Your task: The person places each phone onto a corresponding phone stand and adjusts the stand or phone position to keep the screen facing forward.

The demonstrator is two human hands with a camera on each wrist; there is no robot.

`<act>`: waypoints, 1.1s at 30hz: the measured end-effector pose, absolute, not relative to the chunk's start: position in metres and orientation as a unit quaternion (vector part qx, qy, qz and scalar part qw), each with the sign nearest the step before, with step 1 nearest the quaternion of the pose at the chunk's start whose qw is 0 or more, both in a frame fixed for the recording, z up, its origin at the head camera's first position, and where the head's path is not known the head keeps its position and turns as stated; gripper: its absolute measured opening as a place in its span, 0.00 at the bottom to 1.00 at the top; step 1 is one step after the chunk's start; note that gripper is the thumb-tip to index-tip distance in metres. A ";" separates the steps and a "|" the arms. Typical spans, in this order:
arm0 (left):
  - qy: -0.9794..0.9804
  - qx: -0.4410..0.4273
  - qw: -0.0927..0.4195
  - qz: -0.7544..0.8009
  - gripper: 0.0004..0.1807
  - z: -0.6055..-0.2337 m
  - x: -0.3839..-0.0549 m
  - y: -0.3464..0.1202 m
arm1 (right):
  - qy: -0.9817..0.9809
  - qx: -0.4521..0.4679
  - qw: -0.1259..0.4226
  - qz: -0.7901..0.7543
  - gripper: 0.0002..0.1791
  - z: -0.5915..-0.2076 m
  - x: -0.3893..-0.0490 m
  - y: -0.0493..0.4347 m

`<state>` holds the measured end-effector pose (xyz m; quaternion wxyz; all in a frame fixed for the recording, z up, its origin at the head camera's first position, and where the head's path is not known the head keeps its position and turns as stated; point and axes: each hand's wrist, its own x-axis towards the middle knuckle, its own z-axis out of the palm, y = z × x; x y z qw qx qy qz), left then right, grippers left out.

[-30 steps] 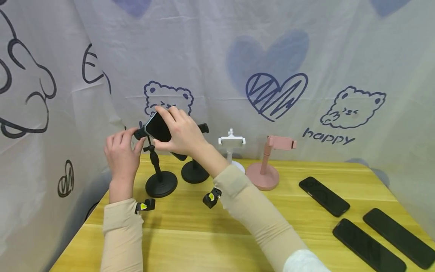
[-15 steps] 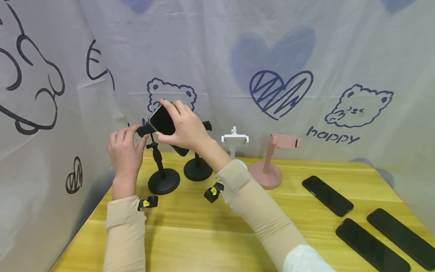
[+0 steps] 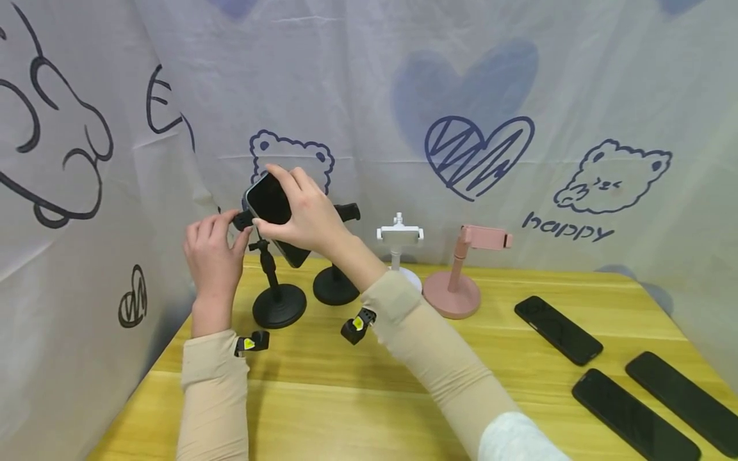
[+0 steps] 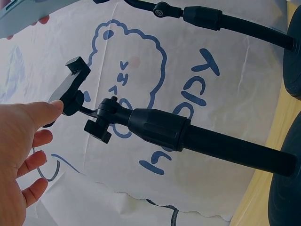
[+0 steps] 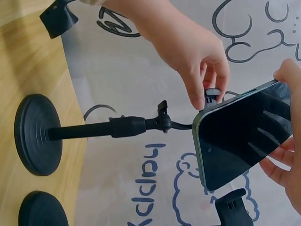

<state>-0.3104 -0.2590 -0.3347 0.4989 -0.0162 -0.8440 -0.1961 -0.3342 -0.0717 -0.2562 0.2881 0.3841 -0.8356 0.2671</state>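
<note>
My left hand [image 3: 213,256] pinches the phone clamp [image 3: 243,220] at the top of the nearer black phone stand [image 3: 279,306] between thumb and fingers. In the left wrist view, the clamp [image 4: 70,89] is tilted and bare, with the phone [image 4: 33,14] apart from it at the upper left. My right hand [image 3: 308,211] grips that phone [image 3: 271,200] by its two long edges, tilted, its dark screen towards me. In the right wrist view, the phone [image 5: 240,136] partly hides the clamp behind it.
A second black phone stand [image 3: 336,285] is partly hidden behind my right arm. To its right are a white stand [image 3: 399,238] and a pink stand [image 3: 453,294]. Dark phones [image 3: 558,330] lie flat on the wooden table [image 3: 323,410] at the right. A printed curtain [image 3: 369,96] hangs behind.
The phone in my right hand has shifted slightly left, nearer the clamp in the head view. My left hand keeps its pinch. The head view has drifted a little.
</note>
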 end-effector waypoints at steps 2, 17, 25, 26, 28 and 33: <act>-0.843 -0.016 0.501 -0.197 0.18 -0.334 -0.310 -0.259 | -0.831 0.383 0.282 0.289 0.45 -0.256 -0.335 -0.074; -0.848 -0.010 0.491 -0.199 0.20 -0.334 -0.311 -0.260 | -0.812 0.345 0.194 0.429 0.42 -0.253 -0.347 -0.083; -0.847 -0.008 0.488 -0.209 0.20 -0.334 -0.311 -0.260 | -0.807 0.340 0.194 0.443 0.41 -0.252 -0.353 -0.090; -0.847 -0.009 0.487 -0.212 0.20 -0.334 -0.311 -0.260 | -0.806 0.341 0.194 0.444 0.41 -0.252 -0.353 -0.090; -0.846 -0.011 0.486 -0.219 0.20 -0.335 -0.311 -0.260 | -0.805 0.340 0.193 0.446 0.41 -0.252 -0.354 -0.091; -0.845 -0.012 0.481 -0.233 0.20 -0.335 -0.311 -0.259 | -0.804 0.334 0.188 0.454 0.41 -0.251 -0.358 -0.094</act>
